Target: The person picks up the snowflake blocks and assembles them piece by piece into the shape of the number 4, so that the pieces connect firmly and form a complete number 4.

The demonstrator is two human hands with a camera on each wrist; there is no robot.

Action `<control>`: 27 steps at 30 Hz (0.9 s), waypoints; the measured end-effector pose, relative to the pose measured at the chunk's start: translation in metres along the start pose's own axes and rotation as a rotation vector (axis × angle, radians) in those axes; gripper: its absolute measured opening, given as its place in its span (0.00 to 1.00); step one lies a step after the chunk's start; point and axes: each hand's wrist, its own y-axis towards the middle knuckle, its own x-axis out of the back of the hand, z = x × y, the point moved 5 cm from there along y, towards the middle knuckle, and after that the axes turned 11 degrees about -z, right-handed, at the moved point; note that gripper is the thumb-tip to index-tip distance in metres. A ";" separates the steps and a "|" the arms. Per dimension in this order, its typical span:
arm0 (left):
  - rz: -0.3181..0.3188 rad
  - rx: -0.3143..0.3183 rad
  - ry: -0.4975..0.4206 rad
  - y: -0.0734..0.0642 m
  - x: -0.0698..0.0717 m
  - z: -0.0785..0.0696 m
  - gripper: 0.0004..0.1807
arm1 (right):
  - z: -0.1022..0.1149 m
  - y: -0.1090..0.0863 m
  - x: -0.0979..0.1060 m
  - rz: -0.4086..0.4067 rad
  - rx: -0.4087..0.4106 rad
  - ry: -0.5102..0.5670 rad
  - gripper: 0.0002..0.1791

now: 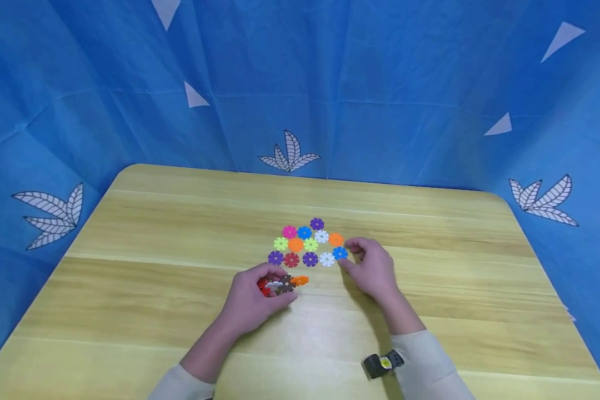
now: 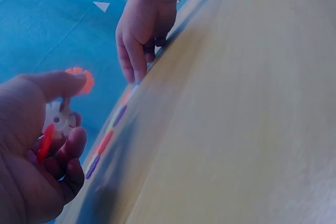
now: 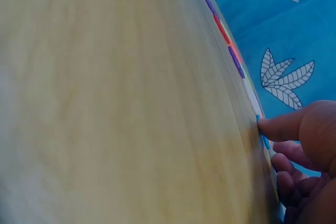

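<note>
One pinches, one touches

A flat patch of colourful notched discs (image 1: 295,245) lies on the pale wooden table (image 1: 155,278). At the patch's near side, the left hand (image 1: 250,297) pinches red, white, brown and orange discs (image 1: 286,284). At its right end, the right hand (image 1: 375,269), finger and thumb apart, touches a blue disc (image 1: 340,253).

Pale wood-grain table (image 1: 180,222), colourful notched discs (image 1: 310,244)

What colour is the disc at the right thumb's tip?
The disc is blue, clearest in the head view.
</note>
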 end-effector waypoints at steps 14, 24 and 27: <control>0.002 -0.029 -0.013 0.001 -0.002 -0.001 0.18 | -0.001 0.001 -0.004 0.015 -0.014 -0.035 0.16; 0.007 -0.001 -0.013 0.000 -0.002 0.001 0.18 | 0.000 0.001 -0.004 0.028 -0.025 -0.027 0.18; 0.006 0.004 -0.015 -0.001 -0.001 0.000 0.18 | -0.001 0.001 -0.004 0.037 -0.013 -0.029 0.20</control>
